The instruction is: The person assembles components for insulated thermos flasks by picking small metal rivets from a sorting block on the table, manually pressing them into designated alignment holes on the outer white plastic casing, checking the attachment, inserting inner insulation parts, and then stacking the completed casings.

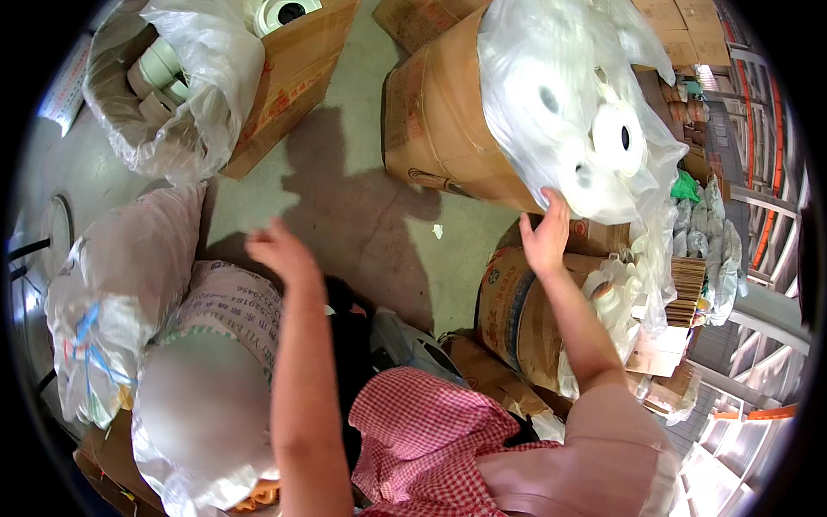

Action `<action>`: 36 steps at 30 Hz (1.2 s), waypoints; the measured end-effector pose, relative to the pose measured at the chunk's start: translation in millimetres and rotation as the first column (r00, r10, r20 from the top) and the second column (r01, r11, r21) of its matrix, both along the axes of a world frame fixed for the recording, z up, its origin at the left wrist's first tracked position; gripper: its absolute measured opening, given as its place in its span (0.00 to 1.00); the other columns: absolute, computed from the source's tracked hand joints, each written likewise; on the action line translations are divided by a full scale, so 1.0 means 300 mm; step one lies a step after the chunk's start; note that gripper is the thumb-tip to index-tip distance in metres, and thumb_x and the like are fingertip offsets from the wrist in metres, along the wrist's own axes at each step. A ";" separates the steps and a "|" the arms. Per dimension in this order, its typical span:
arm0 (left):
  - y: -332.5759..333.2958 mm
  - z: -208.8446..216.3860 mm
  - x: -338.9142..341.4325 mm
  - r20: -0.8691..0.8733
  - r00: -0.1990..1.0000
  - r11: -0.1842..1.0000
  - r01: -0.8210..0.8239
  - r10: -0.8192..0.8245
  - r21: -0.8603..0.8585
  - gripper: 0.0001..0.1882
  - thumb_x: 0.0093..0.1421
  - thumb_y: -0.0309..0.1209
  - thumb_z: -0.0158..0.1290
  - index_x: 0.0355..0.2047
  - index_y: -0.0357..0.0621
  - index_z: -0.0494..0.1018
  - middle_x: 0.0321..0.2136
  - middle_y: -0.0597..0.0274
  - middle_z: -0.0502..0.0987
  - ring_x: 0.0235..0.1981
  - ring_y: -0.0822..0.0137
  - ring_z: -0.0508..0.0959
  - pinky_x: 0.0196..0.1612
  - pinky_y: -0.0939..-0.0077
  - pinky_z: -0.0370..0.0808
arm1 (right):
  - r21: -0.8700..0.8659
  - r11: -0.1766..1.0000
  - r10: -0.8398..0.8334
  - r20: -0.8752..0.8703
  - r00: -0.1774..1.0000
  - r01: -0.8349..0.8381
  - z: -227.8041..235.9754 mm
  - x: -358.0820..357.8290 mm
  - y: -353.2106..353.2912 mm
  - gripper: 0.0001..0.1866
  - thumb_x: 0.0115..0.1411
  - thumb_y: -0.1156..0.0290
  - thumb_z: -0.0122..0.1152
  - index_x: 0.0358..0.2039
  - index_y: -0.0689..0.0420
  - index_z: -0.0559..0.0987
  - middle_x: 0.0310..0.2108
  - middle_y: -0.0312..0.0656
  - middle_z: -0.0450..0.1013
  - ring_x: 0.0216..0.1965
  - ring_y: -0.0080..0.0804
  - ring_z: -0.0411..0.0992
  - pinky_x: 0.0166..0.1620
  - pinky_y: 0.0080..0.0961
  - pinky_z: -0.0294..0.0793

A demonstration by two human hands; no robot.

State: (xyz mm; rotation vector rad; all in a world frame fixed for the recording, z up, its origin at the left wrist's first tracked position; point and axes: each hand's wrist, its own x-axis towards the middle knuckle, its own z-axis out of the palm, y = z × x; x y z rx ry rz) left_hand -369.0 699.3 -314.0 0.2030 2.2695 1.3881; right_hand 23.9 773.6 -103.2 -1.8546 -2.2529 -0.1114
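Right hand (546,234), fingers spread, touches plastic liner (568,103) of roll-filled carton (448,121); left hand (280,250) hovers open (empty). Next: grip needed.

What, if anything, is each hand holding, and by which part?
The right hand touches the lower edge of the clear plastic bag of white rolls; a firm grip cannot be told. The left hand is open, holding nothing.

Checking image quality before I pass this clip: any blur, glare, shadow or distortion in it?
Head view: left hand is motion-smeared, right hand sharper at the plastic liner; a hard shadow lies on the concrete floor; the liner glares white; a soft blurred patch sits lower left; fisheye bends the shelving at the rim.
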 end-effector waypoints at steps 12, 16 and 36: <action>-0.973 0.438 0.374 -0.005 0.919 0.895 0.384 -0.394 0.226 0.11 0.67 0.21 0.50 0.49 0.40 0.73 0.42 0.65 0.76 0.40 0.75 0.75 0.47 0.79 0.72 | -0.315 0.914 0.006 0.640 0.768 0.256 -0.129 -0.131 0.278 0.16 0.60 0.62 0.59 0.43 0.56 0.83 0.44 0.46 0.82 0.46 0.44 0.81 0.59 0.56 0.63; -1.166 0.450 0.505 -0.073 0.967 0.968 0.248 -0.246 0.025 0.11 0.61 0.19 0.53 0.44 0.40 0.74 0.38 0.60 0.74 0.39 0.65 0.75 0.44 0.73 0.73 | -0.429 0.882 0.170 0.675 0.718 0.195 -0.161 -0.148 0.393 0.16 0.60 0.68 0.55 0.47 0.55 0.84 0.48 0.48 0.80 0.51 0.44 0.79 0.52 0.40 0.76; -1.188 0.396 0.475 -0.290 0.908 0.942 0.331 -0.302 0.056 0.15 0.54 0.24 0.52 0.43 0.43 0.78 0.41 0.53 0.74 0.38 0.50 0.77 0.37 0.59 0.76 | -0.233 0.972 0.060 0.194 0.979 -0.013 -0.365 -0.301 0.126 0.22 0.57 0.53 0.69 0.41 0.60 0.83 0.36 0.57 0.80 0.40 0.59 0.78 0.46 0.49 0.75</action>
